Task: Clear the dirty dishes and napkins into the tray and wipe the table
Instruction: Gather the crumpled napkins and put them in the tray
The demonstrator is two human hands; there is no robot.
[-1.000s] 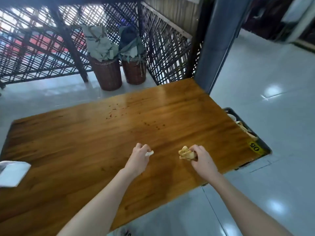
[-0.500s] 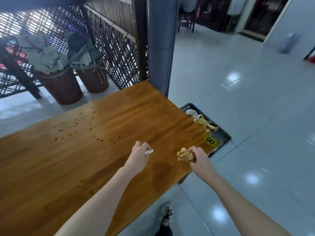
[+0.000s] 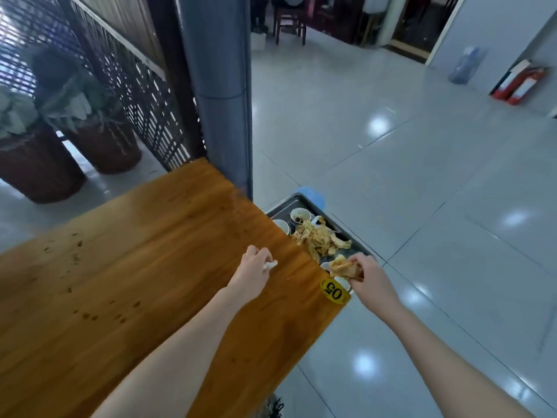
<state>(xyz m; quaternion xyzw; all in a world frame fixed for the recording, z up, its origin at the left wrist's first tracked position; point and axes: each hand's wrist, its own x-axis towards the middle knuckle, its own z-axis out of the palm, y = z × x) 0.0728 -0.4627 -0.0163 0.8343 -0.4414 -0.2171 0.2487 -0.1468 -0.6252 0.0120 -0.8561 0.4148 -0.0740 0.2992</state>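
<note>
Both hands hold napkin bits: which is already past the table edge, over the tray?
The right hand, gripping the stained yellowish wad above the tray. The left hand pinches a small white scrap over the table.

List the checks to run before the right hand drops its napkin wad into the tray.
1. Right hand grips the napkin wad: ok.
2. Wad past the table edge, above the tray: ok.
3. Free spot in the tray under the wad: cannot tell, hand hides it.
4. Left hand with its white scrap above the tray: not ok, it is over the table.
5. Table free of spots: not ok.
</note>
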